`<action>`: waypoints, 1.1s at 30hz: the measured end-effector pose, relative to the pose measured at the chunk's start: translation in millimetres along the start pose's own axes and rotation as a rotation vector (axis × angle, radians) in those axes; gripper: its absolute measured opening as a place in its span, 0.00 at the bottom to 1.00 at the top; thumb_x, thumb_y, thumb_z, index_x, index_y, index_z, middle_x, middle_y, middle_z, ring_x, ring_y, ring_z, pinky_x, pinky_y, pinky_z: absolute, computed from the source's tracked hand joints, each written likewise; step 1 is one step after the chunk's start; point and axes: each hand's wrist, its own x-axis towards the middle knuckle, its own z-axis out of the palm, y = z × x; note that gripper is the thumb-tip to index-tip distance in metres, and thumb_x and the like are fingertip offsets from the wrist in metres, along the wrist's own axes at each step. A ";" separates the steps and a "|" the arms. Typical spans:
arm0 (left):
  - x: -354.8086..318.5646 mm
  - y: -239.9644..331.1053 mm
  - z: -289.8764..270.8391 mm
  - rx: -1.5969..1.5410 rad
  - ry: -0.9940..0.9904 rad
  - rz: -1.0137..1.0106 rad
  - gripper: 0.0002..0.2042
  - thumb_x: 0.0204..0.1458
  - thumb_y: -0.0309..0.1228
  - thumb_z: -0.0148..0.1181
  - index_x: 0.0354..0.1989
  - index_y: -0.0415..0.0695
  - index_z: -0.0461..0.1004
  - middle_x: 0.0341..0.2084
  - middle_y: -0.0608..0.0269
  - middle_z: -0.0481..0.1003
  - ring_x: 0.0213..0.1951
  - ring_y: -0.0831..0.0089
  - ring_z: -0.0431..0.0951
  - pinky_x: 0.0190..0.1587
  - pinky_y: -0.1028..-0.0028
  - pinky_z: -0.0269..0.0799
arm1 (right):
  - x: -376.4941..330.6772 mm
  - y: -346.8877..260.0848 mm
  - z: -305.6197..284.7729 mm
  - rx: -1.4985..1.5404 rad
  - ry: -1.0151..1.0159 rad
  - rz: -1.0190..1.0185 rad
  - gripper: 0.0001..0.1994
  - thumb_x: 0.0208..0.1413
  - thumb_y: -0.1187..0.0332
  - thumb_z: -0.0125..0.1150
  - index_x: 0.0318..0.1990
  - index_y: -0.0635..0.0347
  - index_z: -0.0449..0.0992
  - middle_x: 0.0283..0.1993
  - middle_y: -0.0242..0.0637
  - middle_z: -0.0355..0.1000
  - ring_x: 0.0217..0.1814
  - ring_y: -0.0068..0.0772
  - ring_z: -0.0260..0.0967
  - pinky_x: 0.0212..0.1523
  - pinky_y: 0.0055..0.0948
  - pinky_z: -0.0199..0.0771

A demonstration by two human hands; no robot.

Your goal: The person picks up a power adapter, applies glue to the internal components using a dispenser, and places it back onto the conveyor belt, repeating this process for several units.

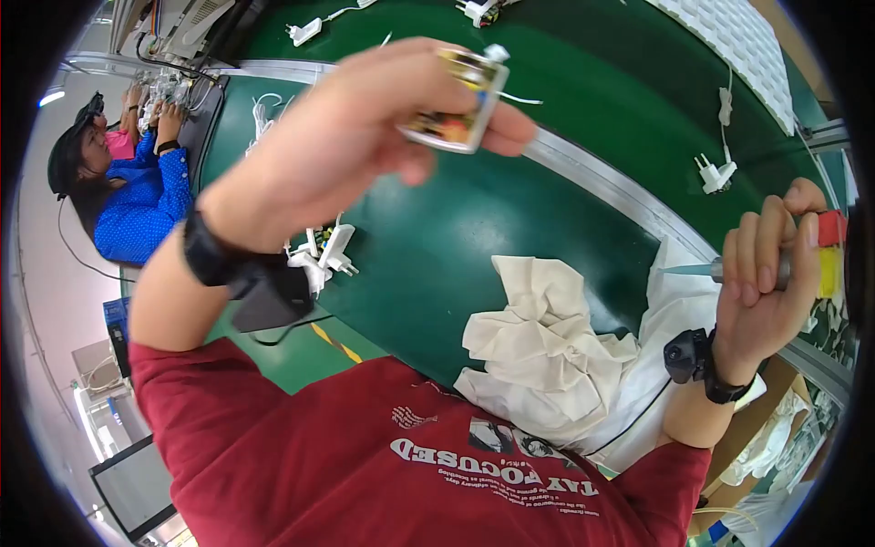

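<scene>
White cloth [547,356] is crowding four o'clock; left hand [365,114] is gripping a charger [453,128], right hand [770,269] a pointed tool [700,270].

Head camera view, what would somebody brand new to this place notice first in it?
Probably the left hand, large at the upper left of centre, gripping a small opened unit with its electronic parts exposed. Next, the right hand near the right edge, holding a grey pointed tool. The crumpled cream cloth also stands out, just right of centre, against the green bench.
</scene>
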 end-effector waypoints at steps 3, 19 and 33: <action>43.2 9.4 45.1 -0.204 -0.031 0.143 0.16 0.54 0.31 0.43 0.50 0.39 0.63 0.42 0.50 0.75 0.42 0.71 0.77 0.19 0.86 0.60 | 6.8 -27.3 -0.3 -0.007 0.051 -0.025 0.09 0.63 0.64 0.40 0.41 0.60 0.62 0.14 0.23 0.49 0.10 0.13 0.42 0.11 0.14 0.44; 261.6 -7.7 247.2 -0.549 -0.452 -0.066 0.15 0.55 0.25 0.45 0.52 0.42 0.56 0.47 0.56 0.69 0.45 0.73 0.74 0.30 0.77 0.75 | 121.2 -76.7 -175.3 -0.232 0.247 -0.029 0.12 0.61 0.59 0.44 0.39 0.59 0.60 0.12 0.24 0.50 0.09 0.14 0.42 0.09 0.17 0.43; 325.7 -34.3 271.9 -0.565 -0.613 0.009 0.20 0.53 0.20 0.45 0.56 0.42 0.53 0.50 0.57 0.67 0.48 0.71 0.72 0.36 0.77 0.77 | 142.6 -45.1 -243.8 -0.224 0.239 0.014 0.11 0.60 0.60 0.44 0.31 0.54 0.55 0.10 0.25 0.49 0.08 0.15 0.42 0.09 0.18 0.43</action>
